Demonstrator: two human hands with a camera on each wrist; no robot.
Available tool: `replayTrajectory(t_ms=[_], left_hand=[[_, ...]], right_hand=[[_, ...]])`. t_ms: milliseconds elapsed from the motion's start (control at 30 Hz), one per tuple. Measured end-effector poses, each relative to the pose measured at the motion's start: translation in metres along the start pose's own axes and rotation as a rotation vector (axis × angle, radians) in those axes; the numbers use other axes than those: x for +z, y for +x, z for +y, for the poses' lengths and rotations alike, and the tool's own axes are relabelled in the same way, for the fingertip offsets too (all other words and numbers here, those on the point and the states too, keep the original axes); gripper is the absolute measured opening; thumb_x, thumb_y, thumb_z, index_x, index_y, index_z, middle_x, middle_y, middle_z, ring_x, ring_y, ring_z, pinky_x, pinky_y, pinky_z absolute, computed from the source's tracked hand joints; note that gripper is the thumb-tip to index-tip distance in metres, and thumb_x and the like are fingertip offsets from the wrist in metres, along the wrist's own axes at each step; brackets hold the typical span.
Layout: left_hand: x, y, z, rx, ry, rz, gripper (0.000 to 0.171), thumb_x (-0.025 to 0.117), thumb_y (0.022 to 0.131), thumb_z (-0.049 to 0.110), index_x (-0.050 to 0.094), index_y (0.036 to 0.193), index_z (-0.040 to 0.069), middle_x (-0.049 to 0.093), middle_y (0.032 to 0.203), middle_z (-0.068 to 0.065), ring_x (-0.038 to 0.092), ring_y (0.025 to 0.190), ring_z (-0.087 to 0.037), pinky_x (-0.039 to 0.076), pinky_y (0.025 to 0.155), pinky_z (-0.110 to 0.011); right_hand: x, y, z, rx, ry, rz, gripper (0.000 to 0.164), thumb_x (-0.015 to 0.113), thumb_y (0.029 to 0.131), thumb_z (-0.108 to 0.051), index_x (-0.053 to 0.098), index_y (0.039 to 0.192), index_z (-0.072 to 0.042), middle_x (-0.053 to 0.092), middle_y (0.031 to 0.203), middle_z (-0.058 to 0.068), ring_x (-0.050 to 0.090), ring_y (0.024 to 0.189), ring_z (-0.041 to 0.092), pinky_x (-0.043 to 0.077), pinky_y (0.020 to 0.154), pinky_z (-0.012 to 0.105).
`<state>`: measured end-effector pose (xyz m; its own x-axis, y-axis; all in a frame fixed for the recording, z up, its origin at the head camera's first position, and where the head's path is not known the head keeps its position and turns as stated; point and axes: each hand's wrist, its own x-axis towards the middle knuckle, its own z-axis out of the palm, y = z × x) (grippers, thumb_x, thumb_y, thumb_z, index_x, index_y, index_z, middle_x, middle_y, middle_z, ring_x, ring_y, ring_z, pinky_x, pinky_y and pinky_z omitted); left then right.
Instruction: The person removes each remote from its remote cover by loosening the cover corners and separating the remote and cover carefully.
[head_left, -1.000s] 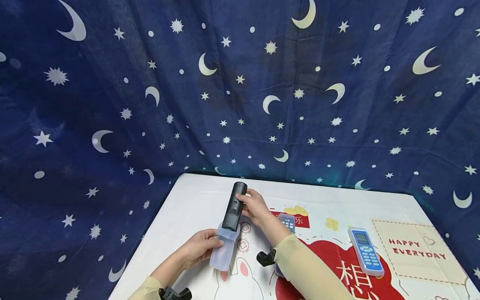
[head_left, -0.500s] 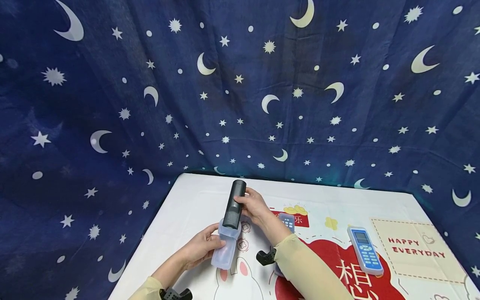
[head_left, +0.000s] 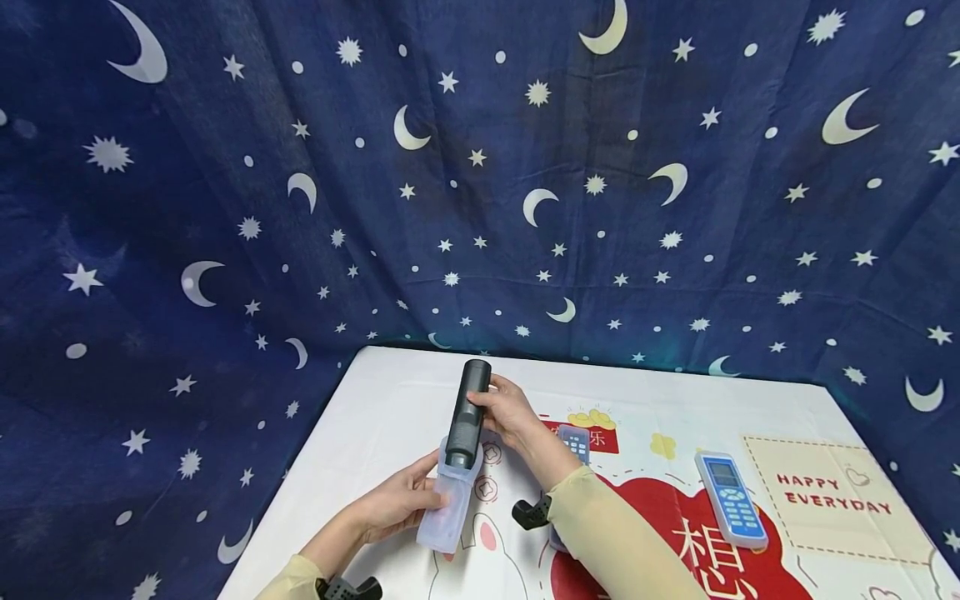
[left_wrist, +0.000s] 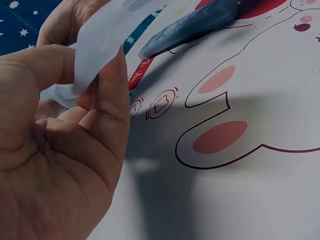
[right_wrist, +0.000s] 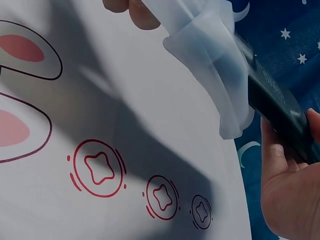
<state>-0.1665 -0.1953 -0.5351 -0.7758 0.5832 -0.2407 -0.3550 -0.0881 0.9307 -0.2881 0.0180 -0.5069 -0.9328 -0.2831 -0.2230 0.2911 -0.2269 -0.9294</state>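
In the head view a long black remote control is held at a slant, its lower end in the mouth of a translucent soft cover. My right hand grips the remote by its upper half, thumb on top. The left hand pinches the cover between thumb and fingers. The left wrist view shows the cover's thin, pale wall between the thumb and fingers. From the right wrist, the remote juts out of the loose cover. How far it reaches inside is hard to tell.
A blue-and-white remote in a clear cover lies at the right on the printed white tablecloth. Another covered remote lies partly behind the right forearm. A dark blue starry curtain hangs behind the table.
The left hand and the cover have shifted slightly, first up, then down and left. The cover's mouth now sits differently about the remote's lower end. The right hand keeps its grip with little movement.
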Motion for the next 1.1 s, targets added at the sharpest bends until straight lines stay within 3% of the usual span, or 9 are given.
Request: replayTrajectory(t_ms=[333, 600, 733, 933, 1100], left_hand=[[-0.0004, -0.0003, 0.002, -0.008, 0.007, -0.066, 0.095, 0.057, 0.094, -0.007, 0.001, 0.166, 0.019, 0.066, 0.119, -0.015, 0.07, 0.101, -0.027, 0.059, 0.085, -0.041], [0.0005, -0.001, 0.0055, -0.032, 0.041, -0.071, 0.104, 0.061, 0.084, -0.007, -0.001, 0.165, 0.015, 0.065, 0.117, -0.013, 0.067, 0.1, -0.023, 0.058, 0.082, -0.039], [0.0015, -0.0004, 0.0061, -0.055, 0.093, -0.033, 0.105, 0.062, 0.082, -0.004, 0.001, 0.165, 0.016, 0.065, 0.115, -0.013, 0.066, 0.096, -0.022, 0.057, 0.078, -0.037], [0.0015, 0.0046, 0.003, -0.037, 0.177, 0.079, 0.08, 0.062, 0.101, 0.016, 0.014, 0.165, 0.019, 0.064, 0.123, -0.014, 0.066, 0.098, -0.023, 0.056, 0.077, -0.036], [0.0014, 0.0061, -0.0014, -0.006, 0.178, 0.102, 0.086, 0.066, 0.097, 0.006, 0.014, 0.165, 0.017, 0.069, 0.11, -0.015, 0.068, 0.094, -0.024, 0.057, 0.077, -0.038]], right_hand=[[-0.0011, 0.0005, -0.0021, -0.007, -0.002, -0.006, 0.064, 0.071, 0.094, -0.005, 0.041, 0.151, 0.0, 0.063, 0.125, 0.024, 0.073, 0.094, 0.027, 0.061, 0.079, 0.04], [-0.0002, 0.0, -0.0039, -0.012, 0.009, -0.003, 0.063, 0.071, 0.093, -0.003, 0.043, 0.149, 0.0, 0.065, 0.123, 0.022, 0.073, 0.092, 0.025, 0.062, 0.078, 0.04], [0.0, -0.0013, -0.0048, -0.017, 0.002, -0.004, 0.063, 0.07, 0.093, -0.002, 0.043, 0.149, 0.0, 0.065, 0.124, 0.022, 0.073, 0.092, 0.025, 0.061, 0.079, 0.04], [-0.0008, -0.0012, -0.0035, -0.028, -0.002, -0.005, 0.063, 0.07, 0.094, -0.003, 0.041, 0.15, -0.001, 0.064, 0.126, 0.022, 0.073, 0.093, 0.026, 0.061, 0.079, 0.04], [-0.0016, -0.0019, -0.0015, -0.042, 0.008, -0.009, 0.066, 0.069, 0.095, -0.003, 0.038, 0.152, -0.002, 0.063, 0.127, 0.024, 0.073, 0.094, 0.027, 0.061, 0.082, 0.042]])
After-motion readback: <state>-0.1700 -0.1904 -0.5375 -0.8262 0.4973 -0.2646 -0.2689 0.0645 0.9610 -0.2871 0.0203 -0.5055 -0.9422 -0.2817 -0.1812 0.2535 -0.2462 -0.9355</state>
